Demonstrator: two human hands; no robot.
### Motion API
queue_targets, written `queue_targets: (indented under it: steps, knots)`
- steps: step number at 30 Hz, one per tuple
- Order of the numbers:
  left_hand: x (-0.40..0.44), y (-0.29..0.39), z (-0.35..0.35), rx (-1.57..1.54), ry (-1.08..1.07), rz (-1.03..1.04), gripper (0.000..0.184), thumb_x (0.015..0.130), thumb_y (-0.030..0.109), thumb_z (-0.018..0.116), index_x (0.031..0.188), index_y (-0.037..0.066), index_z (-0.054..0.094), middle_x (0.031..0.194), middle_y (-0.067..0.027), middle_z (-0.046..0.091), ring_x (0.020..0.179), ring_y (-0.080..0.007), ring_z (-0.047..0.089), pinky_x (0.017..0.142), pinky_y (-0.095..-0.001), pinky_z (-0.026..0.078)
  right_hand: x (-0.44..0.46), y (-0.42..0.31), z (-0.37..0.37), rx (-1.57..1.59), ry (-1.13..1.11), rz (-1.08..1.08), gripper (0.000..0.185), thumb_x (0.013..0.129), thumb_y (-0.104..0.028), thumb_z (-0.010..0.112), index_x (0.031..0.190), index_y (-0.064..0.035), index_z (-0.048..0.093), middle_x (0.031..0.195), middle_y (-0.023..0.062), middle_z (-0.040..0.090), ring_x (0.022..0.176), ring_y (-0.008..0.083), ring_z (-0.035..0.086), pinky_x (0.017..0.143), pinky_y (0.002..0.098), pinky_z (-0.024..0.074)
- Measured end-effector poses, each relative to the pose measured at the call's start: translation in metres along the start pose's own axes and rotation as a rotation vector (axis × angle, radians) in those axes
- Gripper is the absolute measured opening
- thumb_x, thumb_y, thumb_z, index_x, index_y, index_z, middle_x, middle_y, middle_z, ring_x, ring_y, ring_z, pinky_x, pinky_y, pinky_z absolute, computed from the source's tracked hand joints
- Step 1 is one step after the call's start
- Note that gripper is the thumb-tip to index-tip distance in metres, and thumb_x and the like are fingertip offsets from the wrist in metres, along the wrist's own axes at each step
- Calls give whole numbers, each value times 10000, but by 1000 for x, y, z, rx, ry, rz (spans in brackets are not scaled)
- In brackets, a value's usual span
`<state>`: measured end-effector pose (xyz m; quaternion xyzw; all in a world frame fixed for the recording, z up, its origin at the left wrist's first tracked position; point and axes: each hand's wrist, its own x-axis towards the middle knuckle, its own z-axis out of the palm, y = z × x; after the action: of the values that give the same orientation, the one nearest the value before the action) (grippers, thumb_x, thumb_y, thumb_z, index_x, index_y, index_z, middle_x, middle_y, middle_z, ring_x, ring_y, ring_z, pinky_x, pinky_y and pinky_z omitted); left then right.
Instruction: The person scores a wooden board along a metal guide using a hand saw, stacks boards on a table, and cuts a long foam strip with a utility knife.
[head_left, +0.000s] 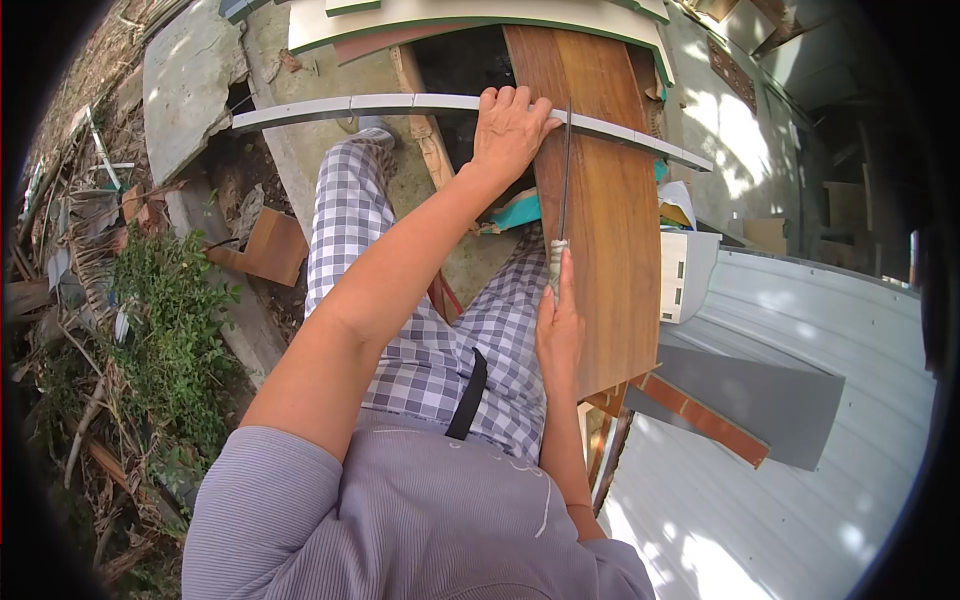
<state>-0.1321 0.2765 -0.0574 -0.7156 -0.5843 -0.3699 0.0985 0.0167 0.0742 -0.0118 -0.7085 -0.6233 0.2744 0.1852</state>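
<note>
Here, left hand (510, 128) holds white strip (390, 103); right hand (559, 335), long-bladed tool (564, 205).

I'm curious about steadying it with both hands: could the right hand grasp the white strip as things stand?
Probably not right away: the right hand is occupied gripping the tool. Otherwise the way along the brown board toward the white strip looks free.

A brown wood-grain board (610, 290) formed the supporting surface. One long, pale strip (440, 103) lay crosswise on it — nearer the far end — and extended past both side edges.
</note>
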Motion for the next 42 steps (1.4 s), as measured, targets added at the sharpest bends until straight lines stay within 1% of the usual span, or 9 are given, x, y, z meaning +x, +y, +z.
queue_targets:
  steps: [2, 6, 9, 15, 21, 27, 33, 36, 42]
  knots:
    - [1, 0, 1, 7, -4, -2, 238, 841, 341, 658, 823, 116, 586, 811, -60, 536, 813, -239, 519, 784, -395, 369, 23, -12, -2, 18, -37, 38, 567, 973, -176, 456, 1501, -264, 271, 1008, 268, 646, 770, 438, 635, 664, 519, 461]
    - [2, 2, -5, 13, -4, -11, 233, 839, 336, 661, 827, 115, 588, 814, -59, 538, 814, -240, 519, 772, -391, 368, 116, -28, 11, 72, 104, -199, 548, 967, -180, 453, 1488, -240, 295, 1089, 249, 633, 846, 461, 617, 721, 520, 465]
    - [3, 2, -6, 12, -31, -28, 232, 837, 336, 665, 829, 117, 590, 815, -58, 539, 814, -239, 521, 763, -386, 366, 141, -40, 11, 93, 124, -237, 550, 964, -173, 448, 1486, -240, 290, 1082, 248, 632, 872, 467, 610, 743, 521, 462]
    - [0, 3, -3, -4, -34, -28, 232, 833, 339, 668, 836, 119, 595, 818, -57, 542, 818, -236, 522, 772, -387, 367, 48, -14, -5, -28, -11, -73, 582, 967, -162, 457, 1504, -262, 257, 981, 277, 648, 754, 464, 620, 656, 521, 456]
    - [1, 0, 0, 6, -42, -22, 224, 844, 331, 661, 850, 116, 599, 826, -58, 552, 832, -238, 528, 798, -392, 365, -6, 5, -3, -13, 5, -91, 630, 948, -130, 499, 1507, -276, 248, 898, 267, 656, 730, 446, 627, 648, 517, 455]
    - [23, -11, 14, 81, 25, -127, 191, 868, 299, 638, 871, 111, 606, 837, -66, 560, 833, -248, 530, 783, -398, 360, 36, -14, 0, -64, -60, 48, 621, 953, -164, 493, 1503, -315, 247, 877, 266, 652, 745, 451, 630, 666, 524, 455]
    - [7, -10, 1, 43, -60, -26, 192, 867, 297, 642, 910, 113, 606, 854, -61, 561, 843, -243, 532, 796, -387, 354, 14, 9, -16, -2, 45, -139, 588, 970, -192, 453, 1505, -307, 238, 882, 280, 648, 779, 458, 631, 677, 523, 467]
    - [2, -11, -2, 20, -58, 25, 183, 874, 287, 633, 945, 121, 604, 860, -47, 563, 844, -235, 532, 794, -390, 358, 4, -3, -13, 25, -84, 4, 582, 973, -194, 445, 1505, -303, 236, 929, 275, 654, 817, 459, 632, 693, 523, 471]
    - [3, -11, 0, 24, -10, 44, 201, 856, 312, 645, 849, 118, 596, 833, -67, 556, 826, -246, 522, 772, -397, 354, 108, -33, 1, 8, 5, -101, 577, 964, -177, 455, 1497, -276, 258, 949, 270, 653, 826, 465, 623, 718, 534, 466]
